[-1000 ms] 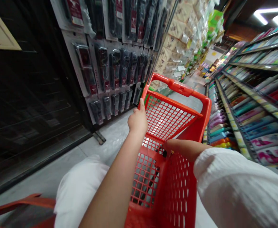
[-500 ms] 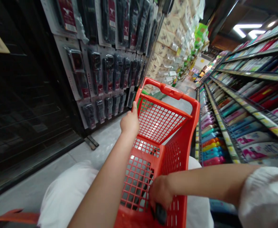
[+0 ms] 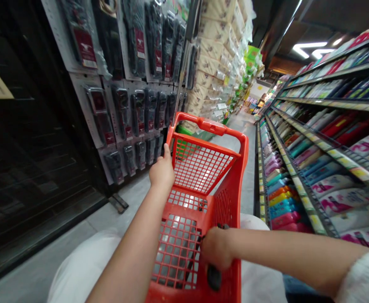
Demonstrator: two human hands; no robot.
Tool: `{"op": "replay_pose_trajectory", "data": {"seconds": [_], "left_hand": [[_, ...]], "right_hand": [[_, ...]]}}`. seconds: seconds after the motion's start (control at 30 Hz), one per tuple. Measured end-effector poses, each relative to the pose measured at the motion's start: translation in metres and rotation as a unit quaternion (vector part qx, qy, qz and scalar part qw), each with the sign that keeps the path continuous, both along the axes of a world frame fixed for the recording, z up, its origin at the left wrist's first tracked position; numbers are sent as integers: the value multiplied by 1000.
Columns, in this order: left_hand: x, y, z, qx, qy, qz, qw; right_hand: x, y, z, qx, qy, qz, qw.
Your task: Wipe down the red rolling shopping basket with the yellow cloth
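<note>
A red plastic shopping basket with grid panels stands on the floor between my knees. At its left rim is my left hand, closed around the edge, one digit pointing forward along it; most of its fingers are hidden. My right hand reaches inside the basket near the right wall. It is closed around a black handle-like bar, whose rounded end shows below the fist and a dark piece above it. What the bar joins to is hidden by my hand.
Hanging dark packaged goods fill a rack on the left. Beyond them rise stacked beige packs. Shelves of colourful packets line the right side. Grey floor runs along the aisle; a metal rack foot juts out at left.
The basket and my left hand appear slightly further left and lower in view. My right hand, still closed on the black bar, sits slightly higher relative to the basket.
</note>
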State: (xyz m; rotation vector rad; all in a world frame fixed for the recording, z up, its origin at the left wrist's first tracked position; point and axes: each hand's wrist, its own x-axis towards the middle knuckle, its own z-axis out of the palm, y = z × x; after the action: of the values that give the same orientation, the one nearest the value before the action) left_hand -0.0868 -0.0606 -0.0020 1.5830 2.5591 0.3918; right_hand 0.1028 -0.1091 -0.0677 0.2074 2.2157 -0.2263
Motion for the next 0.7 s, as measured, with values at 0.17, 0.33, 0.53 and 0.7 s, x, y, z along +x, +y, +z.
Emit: {"op": "replay_pose_trajectory", "data": {"seconds": [0.17,0.33,0.53,0.7], "left_hand": [[-2,2,-1,2,6,-6,1000],[-4,1,-1,-1,7,-9,1000],[-2,1,-1,-2,11,-9,1000],[-1,3,-3,3,6,-9,1000]], "right_hand": [[12,33,47,101,2,-60,993],[22,101,89,300,55,-175,936],[29,99,82,116,6,-133,984],[0,118,48,173,27,-141,974]]}}
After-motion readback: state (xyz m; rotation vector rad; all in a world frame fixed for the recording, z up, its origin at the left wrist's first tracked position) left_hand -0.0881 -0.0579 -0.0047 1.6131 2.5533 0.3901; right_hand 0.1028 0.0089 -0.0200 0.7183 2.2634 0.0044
